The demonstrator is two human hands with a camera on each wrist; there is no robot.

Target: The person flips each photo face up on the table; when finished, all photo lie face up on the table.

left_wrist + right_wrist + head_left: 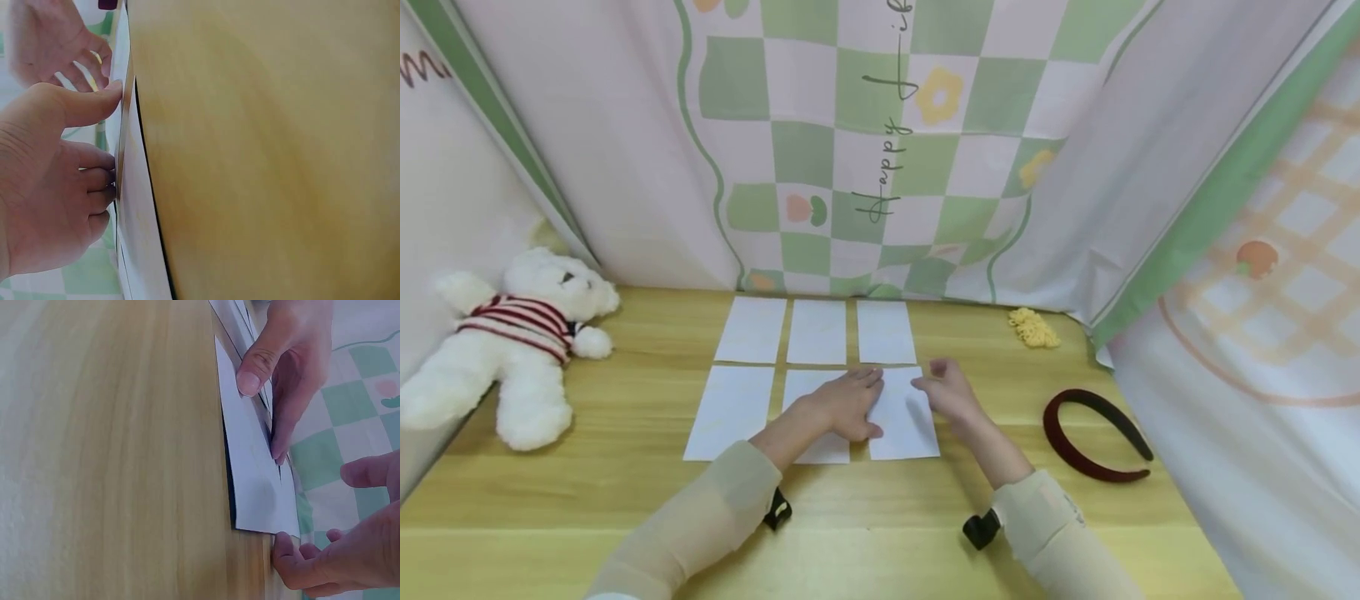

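Observation:
White paper cards lie on the wooden table in two rows of three. My left hand rests with fairly straight fingers between the front middle card and the front right card. In the right wrist view its thumb presses on the front right card. Just beside that card's right edge is my right hand, thumb apart from loosely bent fingers. The right wrist view shows the fingertips of this right hand low at the card's corner, with nothing pinched between them.
A white teddy bear in a striped top lies at the left. To the right are a dark red headband and a small yellow noodle-like bundle. A checked curtain hangs along the table's back edge.

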